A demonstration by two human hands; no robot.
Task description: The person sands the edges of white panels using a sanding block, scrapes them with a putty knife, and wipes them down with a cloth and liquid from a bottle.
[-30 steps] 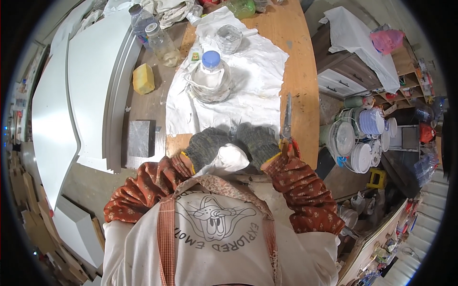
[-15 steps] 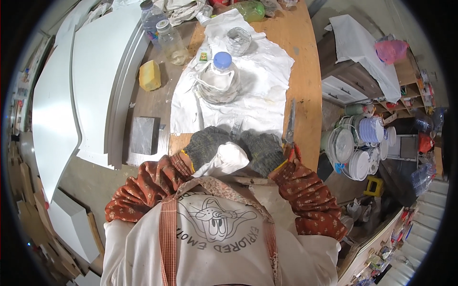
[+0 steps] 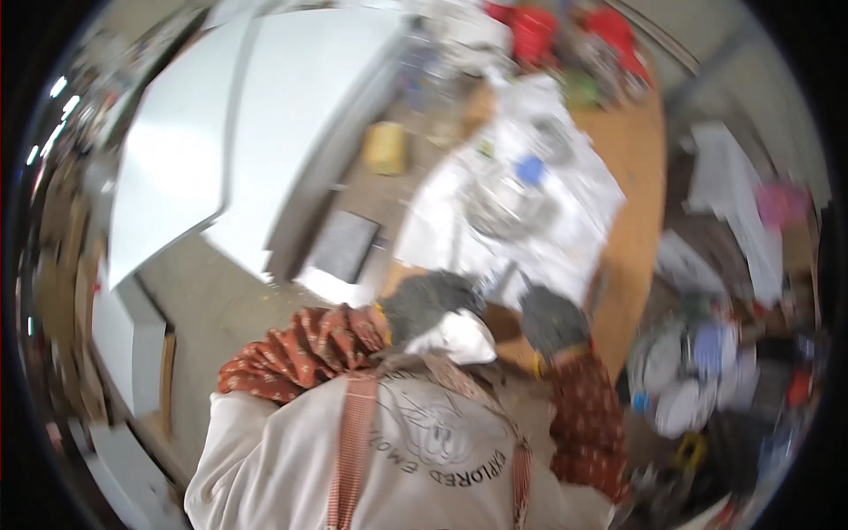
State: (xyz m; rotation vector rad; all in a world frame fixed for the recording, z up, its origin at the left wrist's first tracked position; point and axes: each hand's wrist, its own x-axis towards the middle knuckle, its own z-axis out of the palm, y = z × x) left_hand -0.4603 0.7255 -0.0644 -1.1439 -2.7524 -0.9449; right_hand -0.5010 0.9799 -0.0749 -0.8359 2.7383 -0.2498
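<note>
Dark knitted gloves cover both my hands at the near edge of the table. My left hand [image 3: 431,306] is closed on a bunched white cloth [image 3: 457,337] that hangs toward my apron. A short gap separates it from my right hand [image 3: 554,320], whose fingers are smeared by motion. Between the hands lies a blurred, narrow grey piece [image 3: 502,279]; whether either hand touches it I cannot tell. Beyond them, a white sheet [image 3: 433,231] bears a clear round plastic container [image 3: 505,212] and a blue cap [image 3: 530,169].
A yellow block [image 3: 385,148] and a dark flat block [image 3: 344,246] lie left of the sheet. Large white panels [image 3: 177,150] stand further left. Bottles and red bundles [image 3: 533,35] crowd the far end. White buckets [image 3: 685,408] stand at the right.
The whole view has swung and blurred, so the table appears shifted right and tilted. My right hand has drawn apart from my left. The white cloth stays in my left hand.
</note>
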